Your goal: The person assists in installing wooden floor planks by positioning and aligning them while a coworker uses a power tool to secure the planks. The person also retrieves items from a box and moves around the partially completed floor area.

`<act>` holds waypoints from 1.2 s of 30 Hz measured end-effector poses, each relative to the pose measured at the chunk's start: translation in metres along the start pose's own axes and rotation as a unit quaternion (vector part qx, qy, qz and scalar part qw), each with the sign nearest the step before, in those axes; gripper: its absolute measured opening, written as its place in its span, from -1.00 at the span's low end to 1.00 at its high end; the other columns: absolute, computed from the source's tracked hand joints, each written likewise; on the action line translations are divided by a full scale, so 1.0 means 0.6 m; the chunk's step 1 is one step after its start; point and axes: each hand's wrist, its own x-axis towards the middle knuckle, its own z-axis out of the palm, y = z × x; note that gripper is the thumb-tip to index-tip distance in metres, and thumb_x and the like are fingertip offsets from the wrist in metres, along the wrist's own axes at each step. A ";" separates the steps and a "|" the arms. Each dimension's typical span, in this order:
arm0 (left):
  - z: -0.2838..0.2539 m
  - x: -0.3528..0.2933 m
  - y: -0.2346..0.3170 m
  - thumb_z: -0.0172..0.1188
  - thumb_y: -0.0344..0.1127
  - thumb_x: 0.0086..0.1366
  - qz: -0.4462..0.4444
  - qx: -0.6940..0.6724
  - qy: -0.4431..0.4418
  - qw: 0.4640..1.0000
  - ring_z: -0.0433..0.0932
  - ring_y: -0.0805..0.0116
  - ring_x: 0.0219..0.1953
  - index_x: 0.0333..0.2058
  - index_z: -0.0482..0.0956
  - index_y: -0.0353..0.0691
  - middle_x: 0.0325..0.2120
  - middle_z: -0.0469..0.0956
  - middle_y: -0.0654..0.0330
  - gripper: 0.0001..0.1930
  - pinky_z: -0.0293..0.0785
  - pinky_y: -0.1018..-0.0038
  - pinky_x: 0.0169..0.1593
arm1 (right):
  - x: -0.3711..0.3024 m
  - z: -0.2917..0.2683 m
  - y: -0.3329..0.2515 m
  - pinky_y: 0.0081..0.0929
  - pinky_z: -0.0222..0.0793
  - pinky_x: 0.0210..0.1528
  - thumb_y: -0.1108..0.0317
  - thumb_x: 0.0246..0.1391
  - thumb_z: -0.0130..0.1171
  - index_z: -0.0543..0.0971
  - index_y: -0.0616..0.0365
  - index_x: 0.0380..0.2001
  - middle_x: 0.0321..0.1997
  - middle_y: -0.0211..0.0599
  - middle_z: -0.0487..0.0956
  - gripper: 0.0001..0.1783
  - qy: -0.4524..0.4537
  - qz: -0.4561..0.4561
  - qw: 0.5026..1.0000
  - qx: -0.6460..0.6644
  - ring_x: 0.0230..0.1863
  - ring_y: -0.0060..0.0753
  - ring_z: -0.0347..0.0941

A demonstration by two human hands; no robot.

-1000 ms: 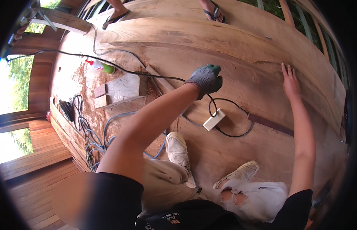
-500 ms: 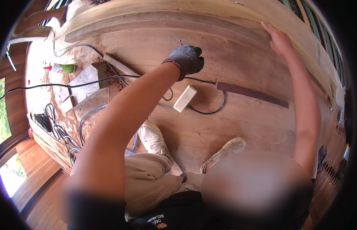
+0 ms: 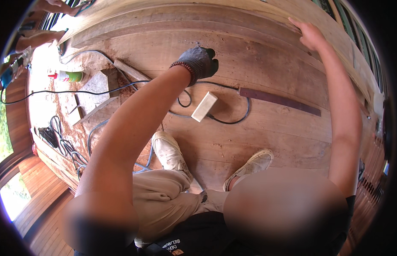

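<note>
My left hand (image 3: 196, 65) wears a grey knitted glove with dark finger parts and is closed in a fist above the wooden floor, near a beam's inner edge. Whatever its fingers may hold is hidden. On the right, my bare right hand (image 3: 312, 36) rests at a long, pale wooden plank (image 3: 271, 19), index finger stretched along it and nothing visible in its grip. A long wooden beam (image 3: 164, 28) runs beside that plank. Between my arms lie a white power strip (image 3: 204, 106) with a black cable and a narrow dark-brown wood strip (image 3: 279, 101).
Left of my arm lie a grey wooden block (image 3: 96, 87), a green-and-white bottle (image 3: 70, 76) with a red tip, and coiled cables (image 3: 67, 147). A co-worker's hand with a blue power tool (image 3: 13, 70) is at the far left. My shoes (image 3: 166, 149) stand on the sawdust-strewn boards.
My left hand has shifted slightly left, still closed. My right hand has barely moved. At the far left, a co-worker's arms and the blue tool have come into view, and the black cable has shifted.
</note>
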 end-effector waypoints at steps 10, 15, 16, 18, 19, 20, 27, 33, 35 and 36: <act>-0.013 -0.015 0.001 0.04 -0.03 0.25 -0.034 -0.007 -0.043 0.998 0.57 -0.19 -0.04 -0.11 0.62 -0.15 -0.13 0.62 -0.13 -0.61 0.48 0.09 0.07 | -0.024 0.092 -0.013 -0.17 0.30 0.34 0.75 -0.10 0.09 0.06 -0.22 0.46 0.45 -0.03 0.22 0.06 0.064 -0.012 0.997 -0.031 0.37 0.10 0.23; -0.007 -0.007 -0.004 0.04 -0.04 0.24 -0.036 -0.013 -0.065 0.997 0.57 -0.16 -0.02 -0.08 0.62 -0.19 -0.10 0.61 -0.13 -0.58 0.48 0.09 0.08 | -0.013 0.180 0.005 -0.16 0.32 0.33 0.72 -0.10 0.17 0.01 -0.26 0.47 0.48 -0.09 0.17 0.10 0.125 0.028 0.991 -0.051 0.39 0.12 0.21; -0.005 -0.002 -0.003 0.04 -0.04 0.24 -0.036 -0.012 -0.069 0.997 0.57 -0.15 -0.02 -0.08 0.62 -0.19 -0.10 0.61 -0.13 -0.58 0.49 0.09 0.08 | -0.013 0.185 0.008 -0.16 0.32 0.33 0.71 -0.11 0.19 0.01 -0.26 0.47 0.48 -0.09 0.17 0.11 0.142 0.036 0.988 -0.052 0.39 0.12 0.21; -0.004 -0.002 -0.009 0.04 -0.03 0.25 -0.040 -0.011 -0.078 0.996 0.57 -0.14 -0.01 -0.09 0.63 -0.20 -0.09 0.61 -0.12 -0.58 0.49 0.10 0.08 | -0.009 0.189 0.005 -0.15 0.33 0.32 0.70 -0.13 0.23 0.01 -0.27 0.47 0.49 -0.12 0.14 0.13 0.137 0.038 0.988 -0.052 0.42 0.09 0.17; -0.008 -0.007 -0.011 0.04 -0.02 0.25 -0.042 -0.010 -0.085 0.995 0.57 -0.14 0.00 -0.08 0.63 -0.20 -0.09 0.61 -0.12 -0.56 0.48 0.10 0.09 | -0.011 0.184 -0.003 -0.14 0.34 0.32 0.69 -0.14 0.25 0.01 -0.28 0.47 0.50 -0.14 0.13 0.14 0.135 0.039 0.989 -0.051 0.43 0.07 0.15; -0.012 -0.011 -0.012 0.04 -0.01 0.25 -0.036 -0.004 -0.091 0.995 0.57 -0.13 0.00 -0.07 0.63 -0.19 -0.08 0.61 -0.12 -0.56 0.48 0.10 0.09 | -0.017 0.181 -0.009 -0.14 0.32 0.33 0.68 -0.14 0.26 0.00 -0.27 0.47 0.51 -0.16 0.11 0.15 0.134 0.041 0.989 -0.038 0.45 0.05 0.12; -0.011 -0.030 -0.031 0.06 -0.03 0.21 -0.018 -0.012 -0.139 0.990 0.57 -0.05 0.05 -0.03 0.64 -0.20 -0.02 0.60 -0.06 -0.53 0.49 0.16 0.11 | -0.086 0.196 -0.039 -0.15 0.06 0.47 0.64 -0.16 0.30 0.00 -0.18 0.48 0.54 -0.20 0.03 0.16 0.191 0.047 0.980 0.024 0.51 -0.03 -0.04; -0.013 -0.040 -0.045 0.06 -0.04 0.20 -0.020 -0.010 -0.147 0.989 0.58 -0.07 0.02 -0.04 0.64 -0.20 -0.05 0.61 -0.06 -0.54 0.50 0.14 0.09 | -0.116 0.204 -0.026 -0.17 -0.01 0.50 0.65 -0.18 0.30 -0.01 -0.15 0.48 0.54 -0.19 0.02 0.17 0.194 0.049 0.978 0.050 0.51 -0.02 -0.03; -0.004 -0.037 -0.057 0.05 -0.05 0.19 -0.026 -0.001 -0.132 0.991 0.58 -0.08 -0.01 -0.06 0.65 -0.15 -0.08 0.63 -0.03 -0.56 0.50 0.14 0.07 | -0.111 0.201 -0.037 -0.16 -0.01 0.50 0.64 -0.18 0.30 0.00 -0.14 0.48 0.54 -0.19 0.03 0.16 0.194 0.047 0.979 0.054 0.51 -0.01 -0.03; -0.006 -0.037 -0.054 0.05 -0.05 0.19 -0.018 -0.003 -0.125 0.992 0.58 -0.08 -0.01 -0.07 0.66 -0.15 -0.08 0.63 -0.03 -0.56 0.50 0.13 0.07 | -0.112 0.204 -0.033 -0.16 -0.01 0.50 0.64 -0.18 0.30 0.00 -0.14 0.48 0.54 -0.18 0.03 0.16 0.194 0.047 0.978 0.056 0.51 -0.01 -0.04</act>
